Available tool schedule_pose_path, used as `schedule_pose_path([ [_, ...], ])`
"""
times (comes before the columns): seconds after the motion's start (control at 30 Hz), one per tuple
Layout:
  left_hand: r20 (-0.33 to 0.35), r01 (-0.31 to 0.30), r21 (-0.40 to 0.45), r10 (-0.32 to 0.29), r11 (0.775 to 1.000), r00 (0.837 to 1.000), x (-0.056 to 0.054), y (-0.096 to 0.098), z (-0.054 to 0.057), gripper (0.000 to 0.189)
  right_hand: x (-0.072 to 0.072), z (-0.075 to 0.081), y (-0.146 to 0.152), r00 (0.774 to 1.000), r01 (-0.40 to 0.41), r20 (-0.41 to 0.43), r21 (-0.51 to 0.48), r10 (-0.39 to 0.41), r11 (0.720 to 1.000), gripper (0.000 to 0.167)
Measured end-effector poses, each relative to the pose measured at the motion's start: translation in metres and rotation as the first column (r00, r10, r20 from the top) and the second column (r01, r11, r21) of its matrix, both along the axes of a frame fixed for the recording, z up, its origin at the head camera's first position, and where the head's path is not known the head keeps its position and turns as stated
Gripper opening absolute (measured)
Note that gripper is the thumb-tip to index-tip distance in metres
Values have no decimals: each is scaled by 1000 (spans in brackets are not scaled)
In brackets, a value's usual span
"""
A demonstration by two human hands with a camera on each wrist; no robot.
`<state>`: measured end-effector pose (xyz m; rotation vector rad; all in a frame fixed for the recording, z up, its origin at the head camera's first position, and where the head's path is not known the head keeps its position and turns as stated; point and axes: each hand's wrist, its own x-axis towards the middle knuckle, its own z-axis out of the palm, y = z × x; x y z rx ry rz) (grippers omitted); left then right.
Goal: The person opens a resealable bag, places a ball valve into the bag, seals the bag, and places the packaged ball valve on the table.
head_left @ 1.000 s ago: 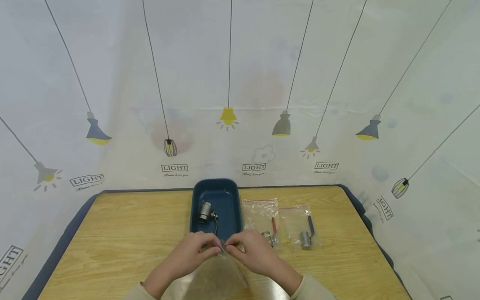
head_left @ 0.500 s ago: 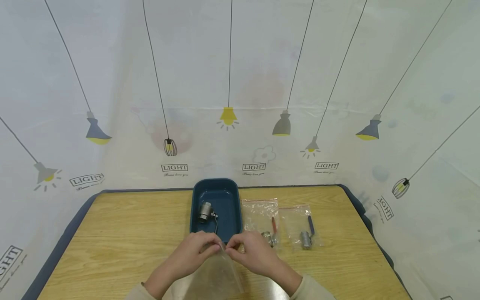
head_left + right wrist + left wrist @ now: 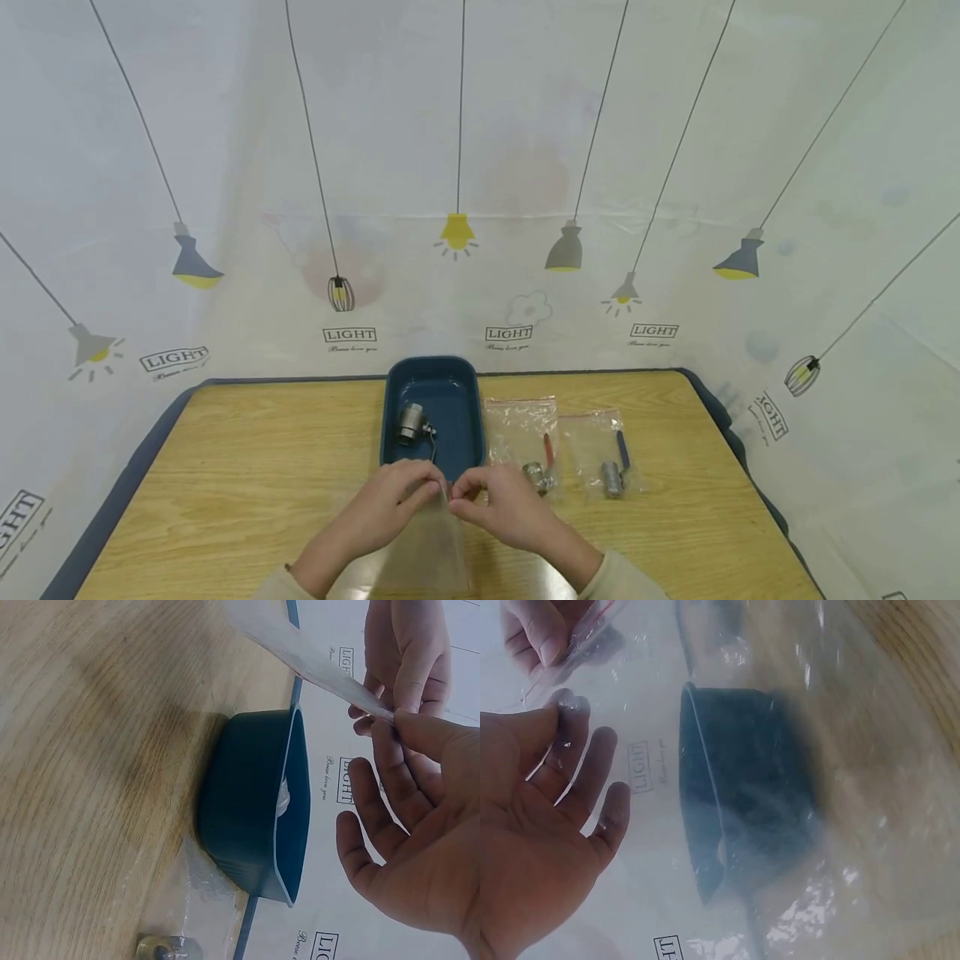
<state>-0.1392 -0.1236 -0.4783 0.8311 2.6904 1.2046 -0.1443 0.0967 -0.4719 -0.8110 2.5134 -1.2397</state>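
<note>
In the head view my left hand (image 3: 382, 510) and right hand (image 3: 513, 510) meet just in front of a blue tray (image 3: 459, 400). Between thumb and fingers, both pinch the top edge of a clear zip-lock bag (image 3: 423, 554), which hangs down toward me. A red strip along the bag's mouth shows in the left wrist view, where the bag (image 3: 870, 810) spreads across the picture. The right wrist view has the bag (image 3: 322, 671) edge-on, its end held at the right thumb. Inside the tray lies a silver ball valve (image 3: 410, 423) with a metal lever.
Two flat zip bags lie right of the tray. The nearer one (image 3: 513, 421) contains a valve with a red handle (image 3: 548, 451); the other (image 3: 585, 433) contains a valve with a blue handle (image 3: 622, 451). Behind the wooden table (image 3: 262, 442) hangs a lamp-printed sheet (image 3: 420, 167).
The bag's lower right edge has swung left, so it hangs straighter. Both hands stay at nearly the same place on its top edge. The tray and the bagged valves have not moved.
</note>
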Motion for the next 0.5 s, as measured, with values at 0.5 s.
schedule_pose_path([
  [0.5, -80, -148, 10, 148, 989, 986, 4, 7, -1, 14, -1, -3, -2, 999, 35, 32, -19, -35, 999, 8],
])
